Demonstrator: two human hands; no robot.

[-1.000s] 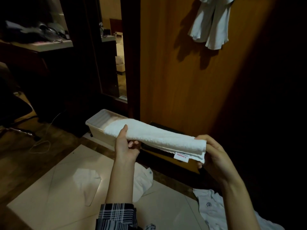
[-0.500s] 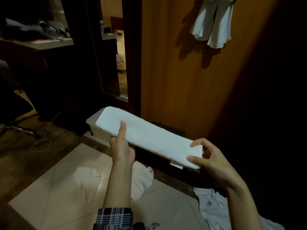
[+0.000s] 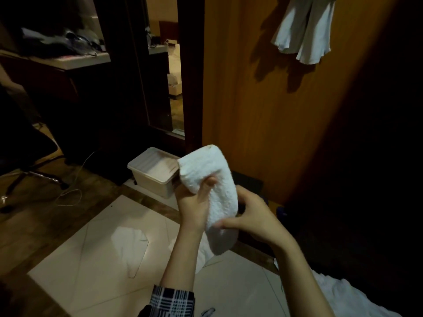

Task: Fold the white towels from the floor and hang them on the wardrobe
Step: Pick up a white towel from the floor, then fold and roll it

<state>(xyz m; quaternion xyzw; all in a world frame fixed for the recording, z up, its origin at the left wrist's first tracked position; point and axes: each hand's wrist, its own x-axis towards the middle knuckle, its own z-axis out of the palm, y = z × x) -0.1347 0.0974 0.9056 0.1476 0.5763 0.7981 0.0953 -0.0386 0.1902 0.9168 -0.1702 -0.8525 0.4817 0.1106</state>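
The wooden wardrobe (image 3: pixel 263 106) is seen behind, and a white cloth (image 3: pixel 302 33) is hung high on its door. The tiled floor (image 3: pixel 96 271) is seen below, where white towels (image 3: pixel 130 243) are left lying. A lidded plastic box (image 3: pixel 153 172) is placed near the wardrobe. A folded white towel (image 3: pixel 215 197) is held up in the air. Its upper part is gripped by the left hand (image 3: pixel 194 207), and its lower part is pinched by the right hand (image 3: pixel 254 220).

Cream lidded plastic storage box (image 3: pixel 153 172) on floor by mirror (image 3: pixel 168 72); thin white cable (image 3: pixel 71 193) (looped) left, black swivel chair base (image 3: pixel 32 177) far left.
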